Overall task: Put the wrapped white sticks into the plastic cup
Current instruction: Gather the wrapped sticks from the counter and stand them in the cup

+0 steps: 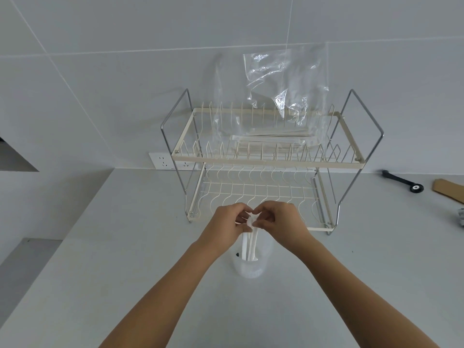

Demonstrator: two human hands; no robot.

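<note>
A clear plastic cup (249,268) stands on the grey counter in front of the rack. Several wrapped white sticks (249,244) stand upright in it, their lower ends inside the cup. My left hand (229,223) and my right hand (278,221) meet just above the cup, and both pinch the top ends of these sticks. More wrapped sticks (271,140) lie inside a clear plastic bag (286,84) on the rack's upper shelf.
A two-tier cream wire dish rack (266,162) with chrome side frames stands against the tiled wall. A wall socket (163,160) sits behind its left side. At the far right lie a black tool (401,180) and a cardboard piece (449,189).
</note>
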